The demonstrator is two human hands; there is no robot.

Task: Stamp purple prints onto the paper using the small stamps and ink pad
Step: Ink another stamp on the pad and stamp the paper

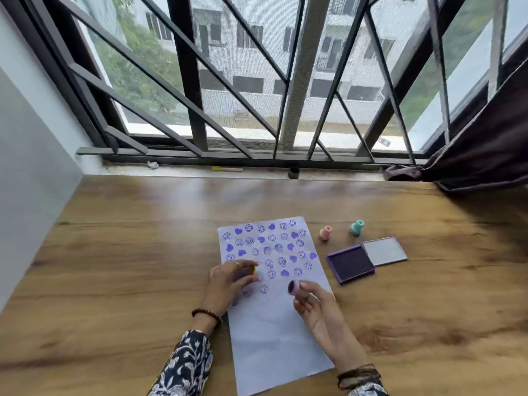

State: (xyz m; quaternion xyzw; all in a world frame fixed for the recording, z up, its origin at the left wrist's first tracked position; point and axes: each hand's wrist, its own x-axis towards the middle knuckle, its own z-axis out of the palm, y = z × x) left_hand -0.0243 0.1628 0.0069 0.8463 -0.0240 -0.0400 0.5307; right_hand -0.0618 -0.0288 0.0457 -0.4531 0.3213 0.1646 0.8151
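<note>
over wooden desk (114, 267), right hand (317, 305) pinches purple stamp (294, 287); left hand (225, 281) grips yellow stamp (256, 270).

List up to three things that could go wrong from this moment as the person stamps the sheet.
1. The right hand holds a purple stamp with its inked face turned sideways over the paper; it could smudge the sheet or the fingers.
2. The left hand rests on printed rows and may smear ink that is possibly wet.
3. The ink pad lies open and could dry out.

Single head-worn view looks forward and down, near the wooden table (114, 267), facing the window (257, 67)
</note>
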